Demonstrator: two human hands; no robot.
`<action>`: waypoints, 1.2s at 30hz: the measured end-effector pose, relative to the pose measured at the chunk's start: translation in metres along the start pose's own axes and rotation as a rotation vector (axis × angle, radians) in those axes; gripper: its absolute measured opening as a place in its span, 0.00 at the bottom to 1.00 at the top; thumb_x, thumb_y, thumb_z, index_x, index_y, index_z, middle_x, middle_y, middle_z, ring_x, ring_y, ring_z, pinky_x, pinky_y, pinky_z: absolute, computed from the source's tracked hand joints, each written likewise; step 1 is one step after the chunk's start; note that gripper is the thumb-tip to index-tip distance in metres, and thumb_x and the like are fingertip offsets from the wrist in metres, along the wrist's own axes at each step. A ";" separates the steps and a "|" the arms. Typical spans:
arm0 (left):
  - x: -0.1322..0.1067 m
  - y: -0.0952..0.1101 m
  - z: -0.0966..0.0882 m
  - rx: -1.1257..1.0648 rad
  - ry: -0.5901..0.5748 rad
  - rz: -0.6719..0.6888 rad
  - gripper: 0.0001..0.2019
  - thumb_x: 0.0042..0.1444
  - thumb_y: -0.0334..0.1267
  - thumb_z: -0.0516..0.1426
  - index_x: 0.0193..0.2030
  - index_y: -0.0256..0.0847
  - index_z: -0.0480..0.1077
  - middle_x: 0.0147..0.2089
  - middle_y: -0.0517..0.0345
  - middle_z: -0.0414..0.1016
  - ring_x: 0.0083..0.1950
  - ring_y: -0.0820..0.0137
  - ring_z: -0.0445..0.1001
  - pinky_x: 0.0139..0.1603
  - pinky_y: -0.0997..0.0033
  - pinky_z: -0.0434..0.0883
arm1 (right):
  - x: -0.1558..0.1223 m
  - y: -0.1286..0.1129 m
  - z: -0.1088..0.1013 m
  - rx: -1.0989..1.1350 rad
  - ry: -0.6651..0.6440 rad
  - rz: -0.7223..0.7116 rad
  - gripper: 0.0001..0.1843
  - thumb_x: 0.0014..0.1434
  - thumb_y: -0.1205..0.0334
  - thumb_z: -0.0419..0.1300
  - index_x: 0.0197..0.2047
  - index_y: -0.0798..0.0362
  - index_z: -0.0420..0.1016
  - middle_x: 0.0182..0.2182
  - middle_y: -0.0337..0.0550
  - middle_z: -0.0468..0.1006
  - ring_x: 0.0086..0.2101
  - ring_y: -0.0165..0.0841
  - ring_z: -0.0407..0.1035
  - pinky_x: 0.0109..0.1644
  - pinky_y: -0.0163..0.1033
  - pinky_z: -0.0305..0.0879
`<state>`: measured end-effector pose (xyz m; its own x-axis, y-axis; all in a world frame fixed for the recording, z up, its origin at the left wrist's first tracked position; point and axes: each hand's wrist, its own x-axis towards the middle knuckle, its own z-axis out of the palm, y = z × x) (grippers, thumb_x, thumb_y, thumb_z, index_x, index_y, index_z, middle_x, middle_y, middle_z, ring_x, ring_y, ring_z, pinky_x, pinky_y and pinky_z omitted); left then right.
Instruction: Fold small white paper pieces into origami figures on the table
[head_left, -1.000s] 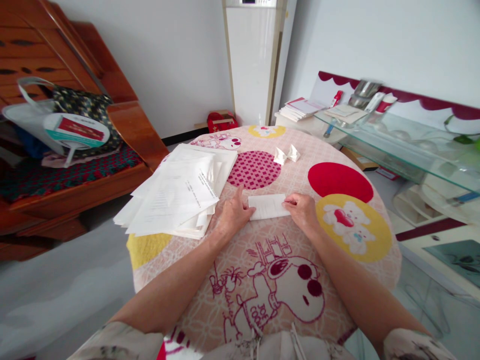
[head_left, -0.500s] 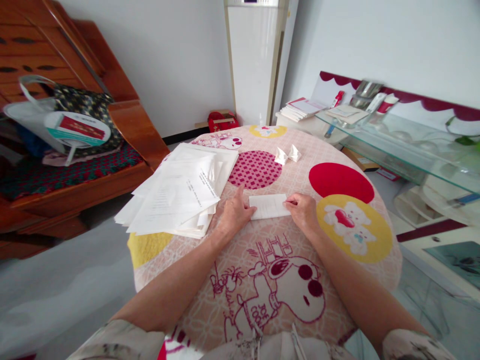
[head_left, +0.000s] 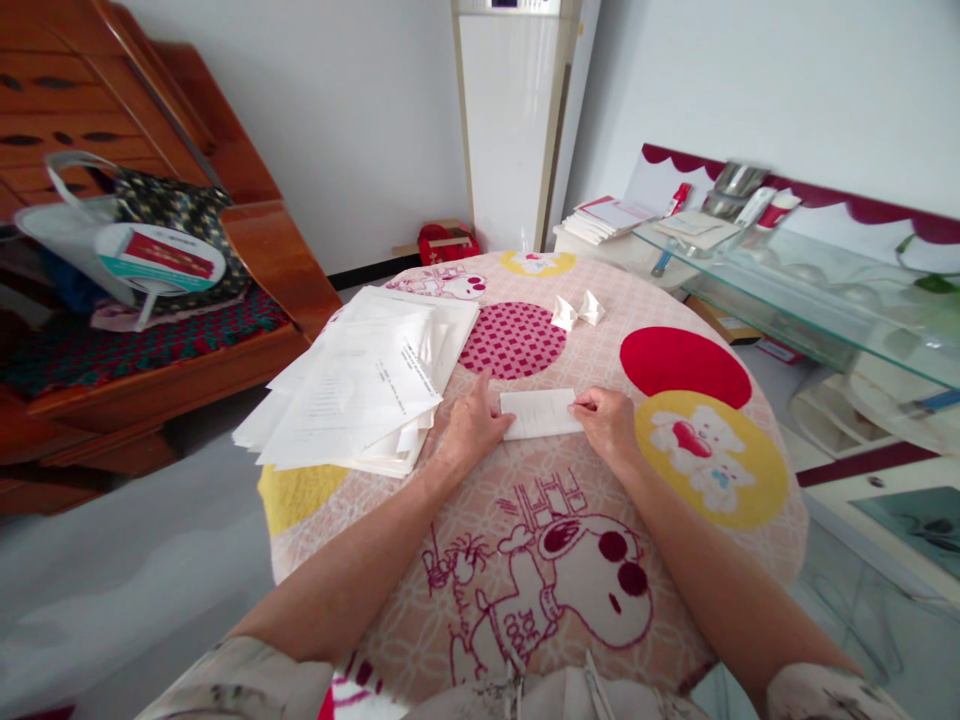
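Note:
A folded strip of white paper (head_left: 538, 413) lies flat on the cloth-covered table (head_left: 420, 560), between my two hands. At its left end rests my left hand (head_left: 475, 425), thumb touching the paper's edge and index finger stretched away from it; the other fingers are partly hidden. My right hand (head_left: 606, 418) pinches the right end between thumb and forefinger, with the remaining fingers curled in. Beyond the strip stand two small folded paper shapes (head_left: 577, 311). To the left is a loose stack of white sheets (head_left: 337, 390), the top one printed with text.
A glass shelf unit (head_left: 810, 300) on the right holds papers, metal bowls and a red-and-white cup. The wooden bench (head_left: 277, 250) on the left carries a bag and a hand fan (head_left: 161, 260). A tall white cabinet-like unit (head_left: 506, 120) stands behind the table.
The view has shifted very slightly. Both hands and the folded paper keep the same position on the table.

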<state>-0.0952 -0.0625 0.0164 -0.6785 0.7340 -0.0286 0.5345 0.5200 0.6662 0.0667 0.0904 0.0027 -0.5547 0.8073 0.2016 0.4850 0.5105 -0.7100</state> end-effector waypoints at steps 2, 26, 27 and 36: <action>0.000 0.000 0.000 -0.009 -0.005 0.005 0.41 0.58 0.32 0.64 0.76 0.34 0.54 0.27 0.64 0.79 0.35 0.66 0.81 0.45 0.70 0.73 | 0.000 -0.001 0.000 -0.004 0.003 0.001 0.06 0.52 0.65 0.63 0.25 0.52 0.80 0.25 0.42 0.81 0.28 0.36 0.73 0.34 0.38 0.61; 0.001 -0.002 0.000 0.134 -0.027 0.076 0.34 0.59 0.32 0.63 0.72 0.41 0.63 0.34 0.62 0.81 0.41 0.66 0.81 0.51 0.69 0.74 | 0.002 0.005 0.004 -0.039 0.013 -0.008 0.07 0.52 0.63 0.62 0.27 0.52 0.82 0.26 0.42 0.83 0.30 0.37 0.75 0.35 0.39 0.63; 0.001 -0.002 0.001 0.147 -0.009 0.112 0.33 0.58 0.32 0.64 0.71 0.41 0.64 0.38 0.59 0.82 0.44 0.65 0.81 0.53 0.67 0.74 | 0.002 0.005 0.004 -0.040 0.008 -0.005 0.07 0.52 0.63 0.62 0.27 0.52 0.82 0.26 0.42 0.83 0.30 0.37 0.75 0.35 0.39 0.63; 0.016 -0.024 0.015 0.034 -0.089 0.580 0.30 0.55 0.16 0.53 0.60 0.43 0.75 0.67 0.53 0.74 0.68 0.64 0.72 0.72 0.55 0.68 | 0.004 0.001 0.002 -0.057 -0.041 0.017 0.06 0.53 0.64 0.63 0.28 0.54 0.83 0.28 0.44 0.83 0.30 0.36 0.74 0.36 0.38 0.63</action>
<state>-0.1114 -0.0571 -0.0116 -0.2264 0.9357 0.2704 0.8225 0.0350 0.5676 0.0635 0.0936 0.0015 -0.5731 0.8035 0.1610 0.5314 0.5139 -0.6735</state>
